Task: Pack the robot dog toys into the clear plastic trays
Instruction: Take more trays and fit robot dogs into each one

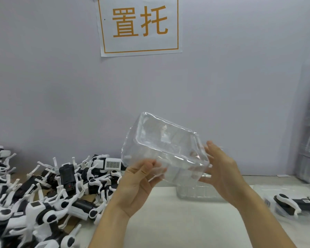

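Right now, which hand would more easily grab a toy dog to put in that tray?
Probably the left hand: the robot dog pile lies right beside it, while the right hand could steady the clear tray.

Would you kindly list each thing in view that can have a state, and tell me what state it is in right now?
Clear tray: lifted off the table, tilted, empty, held by both hands.
Left hand: grips the tray's near left corner.
Right hand: fingers straight, against the tray's right side.
Robot dog toys: loose heap on the left, unpacked.
Tray stack: resting on the table, empty.
Packed toy: lying in a tray at right.
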`<control>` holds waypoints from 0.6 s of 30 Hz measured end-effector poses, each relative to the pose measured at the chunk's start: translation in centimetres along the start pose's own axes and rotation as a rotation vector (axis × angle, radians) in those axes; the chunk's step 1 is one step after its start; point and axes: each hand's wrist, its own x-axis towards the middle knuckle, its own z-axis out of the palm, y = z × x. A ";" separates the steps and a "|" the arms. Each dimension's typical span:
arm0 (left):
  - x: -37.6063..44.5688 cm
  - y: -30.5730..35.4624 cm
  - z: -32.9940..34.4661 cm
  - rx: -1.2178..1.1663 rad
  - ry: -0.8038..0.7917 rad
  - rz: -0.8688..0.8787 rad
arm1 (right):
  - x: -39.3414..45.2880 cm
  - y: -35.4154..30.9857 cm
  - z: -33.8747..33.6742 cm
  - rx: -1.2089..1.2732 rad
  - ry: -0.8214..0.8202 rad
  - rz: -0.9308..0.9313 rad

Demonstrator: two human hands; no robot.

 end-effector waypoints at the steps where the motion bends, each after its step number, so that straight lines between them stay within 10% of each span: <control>1: -0.2 0.1 0.2 0.038 -0.063 -0.029 | -0.1 -0.3 -0.3 -0.027 -0.038 0.003; 7: -1.6 1.1 0.6 0.595 -0.423 -0.340 | -0.6 -1.1 -1.7 -0.147 -0.023 0.107; 12: -1.0 1.7 -0.5 1.448 -0.139 -0.338 | -1.2 -1.7 -3.4 -0.262 -0.083 0.184; 18: 0.0 2.2 -1.0 0.498 0.420 -0.354 | -0.9 -1.5 -3.6 -0.279 -0.062 0.184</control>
